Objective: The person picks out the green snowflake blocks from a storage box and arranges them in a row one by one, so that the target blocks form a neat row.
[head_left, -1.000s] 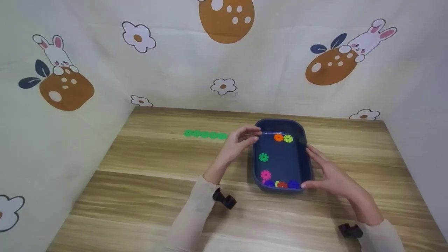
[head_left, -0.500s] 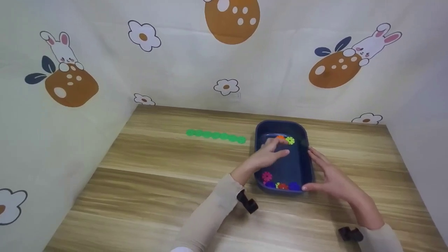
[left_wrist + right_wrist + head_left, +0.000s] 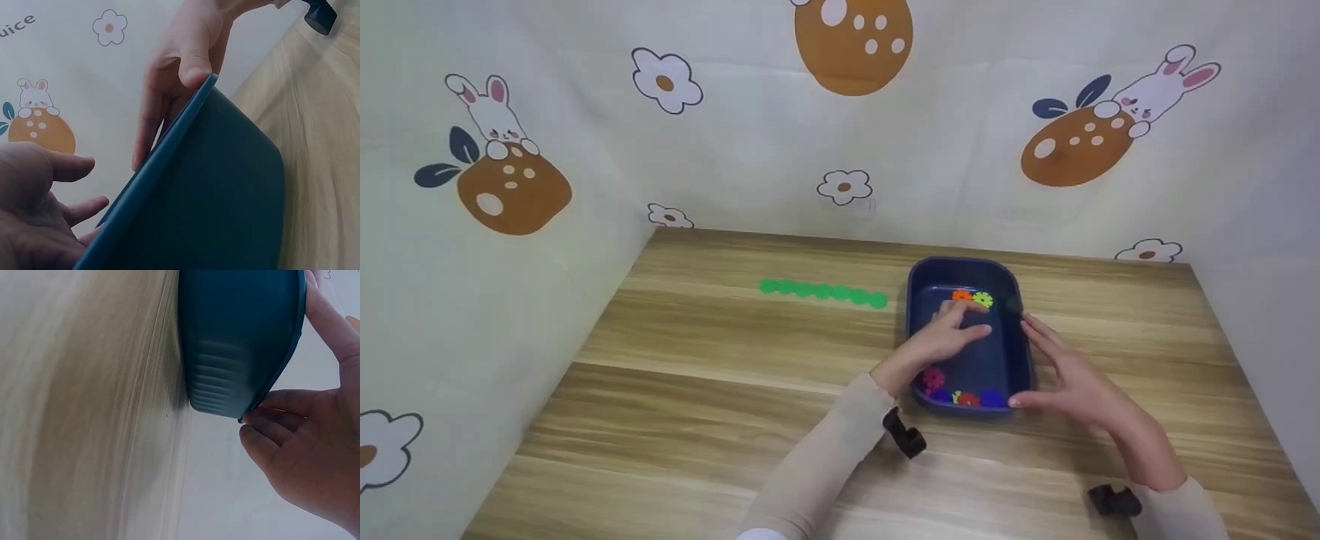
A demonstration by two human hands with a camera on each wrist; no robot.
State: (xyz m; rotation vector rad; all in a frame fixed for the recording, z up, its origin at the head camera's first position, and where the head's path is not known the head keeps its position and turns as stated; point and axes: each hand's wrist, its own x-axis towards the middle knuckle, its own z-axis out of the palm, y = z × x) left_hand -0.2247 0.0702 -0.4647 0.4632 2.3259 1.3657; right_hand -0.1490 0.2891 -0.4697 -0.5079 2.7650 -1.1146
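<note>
In the head view, a dark blue plastic tub [image 3: 991, 364] stands on the table. My left hand [image 3: 941, 339] reaches over its left rim to the inside, fingers extended near an orange snowflake disc [image 3: 961, 296] and a yellow-green snowflake disc [image 3: 983, 299]. Thumb and fingers are spread in the left wrist view; some fingertips are hidden behind the rim. My right hand [image 3: 1072, 382] holds the tub's near right corner, thumb on the rim and fingers along the outer right wall. A pink disc [image 3: 934, 377], a red disc [image 3: 967, 400] and a blue disc [image 3: 993, 397] lie at the near end.
Left of the tub, a strip of several linked green discs [image 3: 823, 292] lies flat on the wooden table [image 3: 697, 420]. Patterned cloth walls [image 3: 750, 135] enclose the table at the back and sides. Black wrist mounts sit on both sleeves.
My left hand has moved right, from the tub's left rim to inside it, uncovering the green strip's right end. A single green disc inside is now out of sight. The right hand stays put.
</note>
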